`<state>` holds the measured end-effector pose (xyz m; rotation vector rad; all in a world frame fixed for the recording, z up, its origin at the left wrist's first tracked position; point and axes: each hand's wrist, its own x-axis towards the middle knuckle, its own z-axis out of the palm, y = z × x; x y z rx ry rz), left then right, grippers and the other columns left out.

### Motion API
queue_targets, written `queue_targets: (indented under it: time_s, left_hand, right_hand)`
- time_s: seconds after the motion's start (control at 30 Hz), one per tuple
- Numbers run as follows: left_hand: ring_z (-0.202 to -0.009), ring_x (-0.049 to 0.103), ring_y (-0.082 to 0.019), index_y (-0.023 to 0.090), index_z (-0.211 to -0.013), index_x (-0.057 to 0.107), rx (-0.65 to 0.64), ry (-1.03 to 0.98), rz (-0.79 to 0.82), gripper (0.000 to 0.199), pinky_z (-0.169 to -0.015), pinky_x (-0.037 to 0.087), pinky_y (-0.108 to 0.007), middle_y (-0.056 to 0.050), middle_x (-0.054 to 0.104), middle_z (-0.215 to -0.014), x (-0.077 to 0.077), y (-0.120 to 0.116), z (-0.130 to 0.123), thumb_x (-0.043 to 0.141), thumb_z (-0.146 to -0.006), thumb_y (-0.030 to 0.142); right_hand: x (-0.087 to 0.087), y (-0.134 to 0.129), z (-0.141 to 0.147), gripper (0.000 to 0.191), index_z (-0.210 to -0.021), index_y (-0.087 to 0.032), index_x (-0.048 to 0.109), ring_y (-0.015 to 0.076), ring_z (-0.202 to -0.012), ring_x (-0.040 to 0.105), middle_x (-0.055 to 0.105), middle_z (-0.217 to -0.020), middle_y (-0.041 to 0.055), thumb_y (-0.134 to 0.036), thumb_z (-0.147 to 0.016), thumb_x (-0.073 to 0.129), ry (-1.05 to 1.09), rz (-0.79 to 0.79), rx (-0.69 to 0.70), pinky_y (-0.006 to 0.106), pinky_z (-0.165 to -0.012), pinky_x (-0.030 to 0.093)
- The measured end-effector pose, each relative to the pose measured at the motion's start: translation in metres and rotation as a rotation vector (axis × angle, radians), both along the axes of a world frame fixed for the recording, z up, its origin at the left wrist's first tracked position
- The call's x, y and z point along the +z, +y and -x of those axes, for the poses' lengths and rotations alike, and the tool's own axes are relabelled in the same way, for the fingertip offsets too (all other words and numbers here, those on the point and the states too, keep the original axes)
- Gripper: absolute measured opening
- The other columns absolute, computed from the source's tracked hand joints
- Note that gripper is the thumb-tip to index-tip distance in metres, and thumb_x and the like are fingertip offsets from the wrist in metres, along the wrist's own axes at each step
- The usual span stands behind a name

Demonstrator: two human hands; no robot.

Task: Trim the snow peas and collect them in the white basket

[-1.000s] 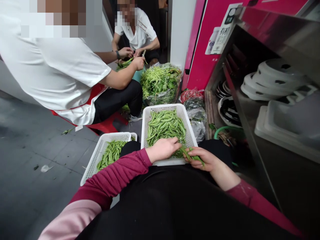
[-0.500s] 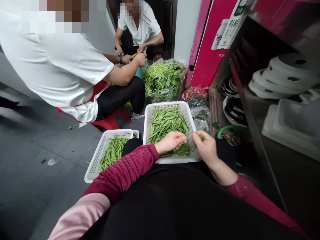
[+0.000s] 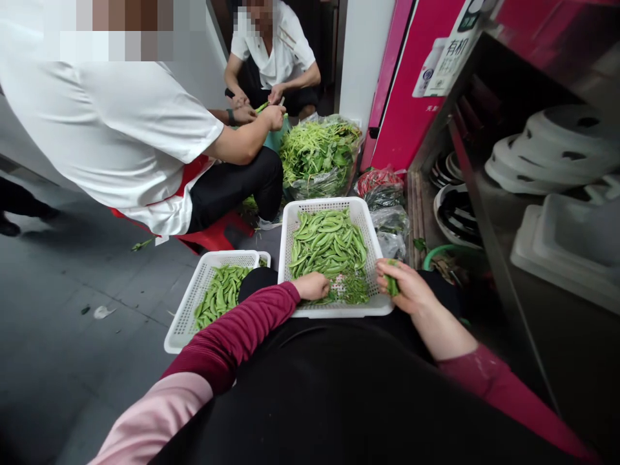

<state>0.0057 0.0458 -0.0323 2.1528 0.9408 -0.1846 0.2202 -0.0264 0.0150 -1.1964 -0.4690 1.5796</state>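
Note:
A white perforated basket [image 3: 382, 303] sits on my lap with many green pea pods [image 3: 329, 239] piled in its far part. At its near end lies a small heap of thin green trimmings [image 3: 356, 290]. My left hand [image 3: 312, 286] is down in the near left part of the basket, fingers closed and pointing at the trimmings; what they hold, if anything, is hidden. Over the right rim, my right hand [image 3: 407, 287] is closed around a few pea pods [image 3: 392, 283], palm partly turned up.
To the left stands a second white basket [image 3: 177, 326] of pea pods. A co-worker [image 3: 145, 129] sits on a red stool [image 3: 213, 239]; another person [image 3: 276, 51] crouches beyond. Ahead is a bag of leafy greens [image 3: 322, 152]. At right are a green-rimmed bin [image 3: 436, 250] and a metal shelf [image 3: 508, 258].
My left hand has moved left and down into the basket, away from my right hand. The right hand has turned, showing the pods in its palm. A walking person's legs show more at far left.

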Motion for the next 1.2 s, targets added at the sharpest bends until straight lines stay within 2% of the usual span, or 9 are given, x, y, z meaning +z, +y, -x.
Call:
queue_targets:
  time_s: [0.17, 0.33, 0.47, 0.57, 0.8, 0.9, 1.0, 1.1, 1.2]
  left_hand:
    - [-0.036, 0.039, -0.004, 0.013, -0.079, 0.054, 0.31, -0.307, 0.406, 0.02, -0.038, 0.033, -0.015, 0.006, 0.046, -0.047, 0.04, 0.003, 0.004, 0.048, -0.075, 0.031]
    - [-0.033, 0.039, -0.003, 0.012, -0.075, 0.052, 0.409, -0.527, 0.488, 0.019, -0.035, 0.033, -0.015, 0.006, 0.045, -0.045, 0.063, -0.011, -0.005, 0.052, -0.074, 0.031]
    - [-0.032, 0.038, -0.003, 0.012, -0.071, 0.05, 0.497, -0.485, 0.451, 0.012, -0.032, 0.032, -0.013, 0.006, 0.044, -0.043, 0.065, -0.02, -0.016, 0.054, -0.072, 0.023]
    - [-0.032, 0.039, -0.003, 0.012, -0.072, 0.05, 0.57, -0.503, 0.455, 0.014, -0.032, 0.032, -0.012, 0.007, 0.044, -0.044, 0.065, -0.027, -0.022, 0.055, -0.072, 0.025]
    - [-0.038, 0.044, -0.004, 0.012, -0.075, 0.049, 0.758, -0.665, 0.823, 0.022, -0.038, 0.037, -0.015, 0.006, 0.045, -0.049, 0.047, -0.037, -0.022, 0.058, -0.072, 0.032]
    - [-0.04, 0.044, -0.003, 0.012, -0.07, 0.047, 0.833, -0.665, 0.685, 0.017, -0.042, 0.038, -0.015, 0.005, 0.044, -0.051, 0.041, -0.035, -0.015, 0.053, -0.075, 0.026]
    - [-0.05, 0.05, -0.005, 0.013, -0.075, 0.045, 0.709, -0.657, 0.456, 0.011, -0.049, 0.042, -0.017, 0.002, 0.051, -0.061, 0.046, -0.038, -0.006, 0.044, -0.08, 0.023]
    - [-0.057, 0.053, -0.008, 0.016, -0.087, 0.047, 0.41, -0.532, 0.285, 0.014, -0.057, 0.045, -0.023, 0.001, 0.054, -0.069, 0.054, -0.048, 0.0, 0.034, -0.083, 0.02]
    - [-0.075, 0.054, -0.012, 0.016, -0.088, 0.051, 0.149, -0.369, -0.109, 0.016, -0.073, 0.044, -0.027, -0.003, 0.056, -0.08, 0.06, -0.058, -0.002, 0.037, -0.08, 0.017]
  right_hand:
    - [-0.018, -0.005, 0.046, 0.034, -0.081, -0.014, 0.055, 0.0046, -0.033, 0.037, 0.044, -0.045, -0.0074, -0.036, -0.059, 0.07, -0.144, 0.006, 0.355, 0.016, -0.029, 0.022]
    - [-0.017, -0.003, 0.06, 0.03, -0.072, -0.016, 0.051, 0.0038, -0.032, 0.035, 0.046, -0.046, -0.0074, -0.039, -0.061, 0.067, -0.166, -0.071, 0.405, 0.016, -0.029, 0.021]
    - [-0.012, -0.005, 0.057, 0.03, -0.069, -0.015, 0.051, 0.0034, -0.032, 0.033, 0.046, -0.044, -0.0068, -0.041, -0.064, 0.064, -0.17, -0.113, 0.468, 0.017, -0.031, 0.022]
    - [-0.012, -0.007, 0.055, 0.031, -0.069, -0.015, 0.051, 0.0037, -0.032, 0.032, 0.045, -0.042, -0.0073, -0.042, -0.064, 0.064, -0.204, -0.118, 0.42, 0.017, -0.031, 0.021]
    - [-0.017, -0.006, 0.057, 0.033, -0.071, -0.018, 0.052, 0.0057, -0.03, 0.032, 0.045, -0.037, -0.0072, -0.045, -0.06, 0.066, -0.409, -0.099, 0.273, 0.019, -0.031, 0.02]
    - [-0.019, -0.001, 0.054, 0.034, -0.073, -0.019, 0.052, 0.007, -0.031, 0.035, 0.046, -0.037, -0.0068, -0.048, -0.061, 0.064, -0.463, -0.099, 0.191, 0.019, -0.031, 0.023]
    - [-0.021, 0.001, 0.048, 0.035, -0.075, -0.02, 0.05, 0.0071, -0.031, 0.037, 0.049, -0.041, -0.0062, -0.049, -0.062, 0.063, -0.41, -0.084, 0.169, 0.018, -0.03, 0.024]
    - [-0.022, 0.001, 0.047, 0.037, -0.074, -0.02, 0.047, 0.006, -0.032, 0.038, 0.054, -0.05, -0.0049, -0.049, -0.059, 0.066, -0.335, -0.085, 0.151, 0.017, -0.028, 0.023]
    - [-0.02, -0.001, 0.051, 0.037, -0.07, -0.02, 0.046, 0.0054, -0.031, 0.037, 0.053, -0.05, -0.0048, -0.05, -0.06, 0.065, -0.311, -0.09, 0.121, 0.017, -0.028, 0.023]
